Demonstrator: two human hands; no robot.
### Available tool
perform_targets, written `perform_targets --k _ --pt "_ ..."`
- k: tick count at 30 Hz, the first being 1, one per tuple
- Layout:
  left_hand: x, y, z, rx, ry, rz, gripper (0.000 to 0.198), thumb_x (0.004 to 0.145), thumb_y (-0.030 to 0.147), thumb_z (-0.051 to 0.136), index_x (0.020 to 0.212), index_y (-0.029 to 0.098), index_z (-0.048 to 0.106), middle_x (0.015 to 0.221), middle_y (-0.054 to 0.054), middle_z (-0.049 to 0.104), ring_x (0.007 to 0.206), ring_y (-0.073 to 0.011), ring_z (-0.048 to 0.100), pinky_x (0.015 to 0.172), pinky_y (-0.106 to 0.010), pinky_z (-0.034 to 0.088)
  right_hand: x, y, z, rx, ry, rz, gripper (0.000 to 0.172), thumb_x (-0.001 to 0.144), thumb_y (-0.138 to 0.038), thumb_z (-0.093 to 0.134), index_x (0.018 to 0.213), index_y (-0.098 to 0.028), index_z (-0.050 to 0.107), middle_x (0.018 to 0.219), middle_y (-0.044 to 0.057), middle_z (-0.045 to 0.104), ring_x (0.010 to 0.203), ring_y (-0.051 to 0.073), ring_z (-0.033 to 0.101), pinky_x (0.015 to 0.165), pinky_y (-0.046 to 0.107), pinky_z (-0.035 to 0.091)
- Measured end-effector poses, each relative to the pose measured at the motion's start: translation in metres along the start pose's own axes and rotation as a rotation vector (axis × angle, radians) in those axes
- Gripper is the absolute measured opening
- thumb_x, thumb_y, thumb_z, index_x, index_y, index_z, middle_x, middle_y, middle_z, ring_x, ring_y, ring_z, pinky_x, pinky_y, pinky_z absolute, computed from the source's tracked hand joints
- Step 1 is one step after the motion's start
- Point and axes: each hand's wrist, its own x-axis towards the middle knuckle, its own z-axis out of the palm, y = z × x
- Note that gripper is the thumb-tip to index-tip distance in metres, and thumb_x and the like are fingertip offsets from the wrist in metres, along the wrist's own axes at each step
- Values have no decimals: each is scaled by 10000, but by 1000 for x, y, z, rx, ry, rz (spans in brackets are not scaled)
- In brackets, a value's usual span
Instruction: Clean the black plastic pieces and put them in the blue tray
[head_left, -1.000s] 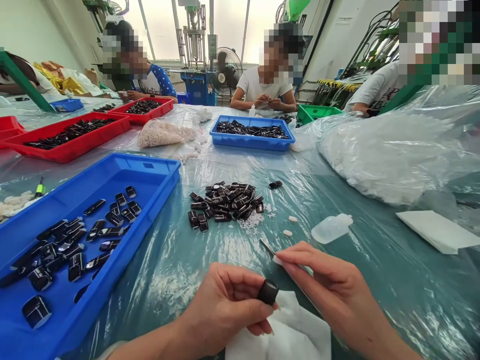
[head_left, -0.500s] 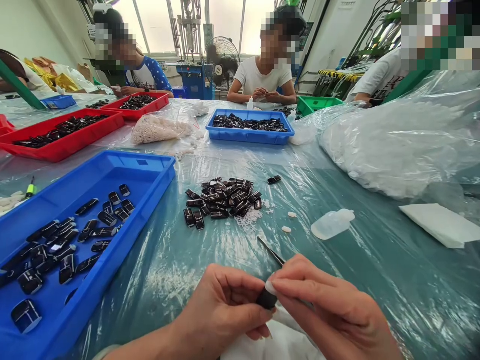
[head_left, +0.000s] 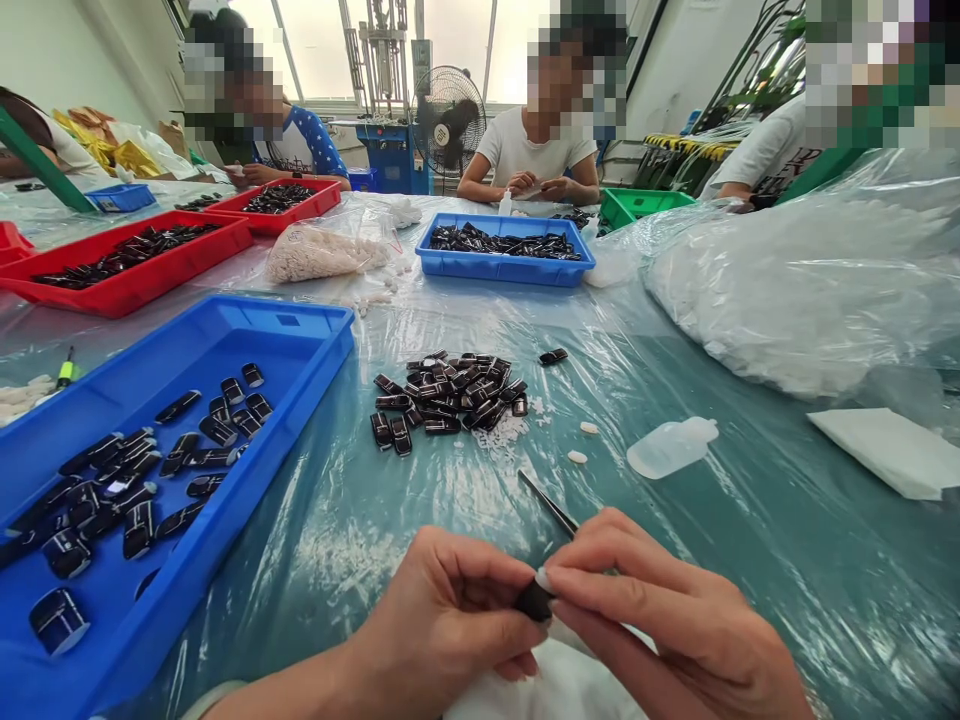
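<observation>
Between the thumb and fingers of my left hand (head_left: 450,610) is a small black piece (head_left: 534,600), dark and blocky. My right hand (head_left: 667,610) pinches a small white bit (head_left: 542,578) against the upper end of that piece. Thin dark pointed tweezers (head_left: 550,503) stick out from under my right hand, tip toward the upper left. Both hands are closed and touch each other around the piece. Beyond them lies a heap of glossy black pieces (head_left: 450,393) with pale lines, white flakes (head_left: 499,435) at its edge. Fingers partly hide the held piece.
A blue tray (head_left: 300,400) with black pieces stands at left. Beside the heap lie a translucent squeeze bottle (head_left: 671,448) and two white bits (head_left: 577,458). Farther back are another blue tray (head_left: 502,272), red trays (head_left: 142,290), a large plastic bag (head_left: 810,290) and co-workers.
The view has shifted slightly, so the scene sits a little differently. My hands keep nearly the same pinch on the black piece. The co-worker's hands opposite have moved apart somewhat.
</observation>
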Motion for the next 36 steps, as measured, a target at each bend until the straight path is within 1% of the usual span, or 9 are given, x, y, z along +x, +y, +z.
perform_targets --k 4,8,11,21,25,28,32,34,36 --pt "-1 1 -1 77 10 11 117 603 129 656 687 123 736 482 -12 605 441 -77 532 491 -179 439 1 0 -1 -11 -32 -17 331 755 -15 550 945 -257 674 718 41 645 622 147 576 572 282 531" --pt "-1 1 -3 121 1 20 112 611 119 636 666 131 733 494 -13 609 459 -86 539 503 -185 431 1 2 -2 31 -70 -8 323 755 2 545 923 -250 656 704 27 631 621 137 560 561 267 520" --pt "-1 0 -3 140 0 19 112 611 114 633 659 134 732 498 -14 611 463 -89 539 507 -188 426 -1 3 -2 46 -71 -9 292 752 3 553 895 -234 646 708 21 633 630 136 557 568 268 507" --pt "-1 -1 -4 210 -11 42 146 626 110 629 707 141 747 502 -8 583 459 -84 520 505 -189 417 -1 5 -2 -1 -126 1 192 768 -11 533 741 -179 620 666 32 636 600 134 555 625 296 515" --pt "-2 -1 -4 239 -11 49 178 628 89 611 722 145 752 494 0 570 456 -79 514 501 -183 416 -2 5 -2 -27 -131 13 194 777 -30 529 725 -190 626 660 20 641 580 126 557 712 329 523" --pt "-1 -1 -4 196 -1 49 177 615 84 618 719 142 750 518 -4 587 463 -78 523 493 -174 421 -3 5 -1 16 -103 22 219 780 -27 530 797 -210 650 698 21 650 617 133 573 692 306 526" --pt "-1 0 -4 135 3 57 184 623 101 623 741 156 753 526 4 586 457 -67 517 497 -176 443 -3 5 1 96 -104 53 391 764 9 541 1015 -274 642 789 20 646 683 127 596 591 223 518" --pt "0 1 -4 115 5 57 201 624 100 625 761 169 755 537 7 593 460 -65 522 499 -176 452 -4 6 3 115 -101 80 441 760 13 546 1054 -304 635 805 13 639 692 117 605 590 204 516" --pt "0 2 -3 105 6 55 214 623 92 625 770 177 755 549 7 604 463 -63 527 497 -171 455 -5 8 4 142 -92 102 445 764 1 550 1055 -323 640 811 7 635 690 111 612 585 190 513"
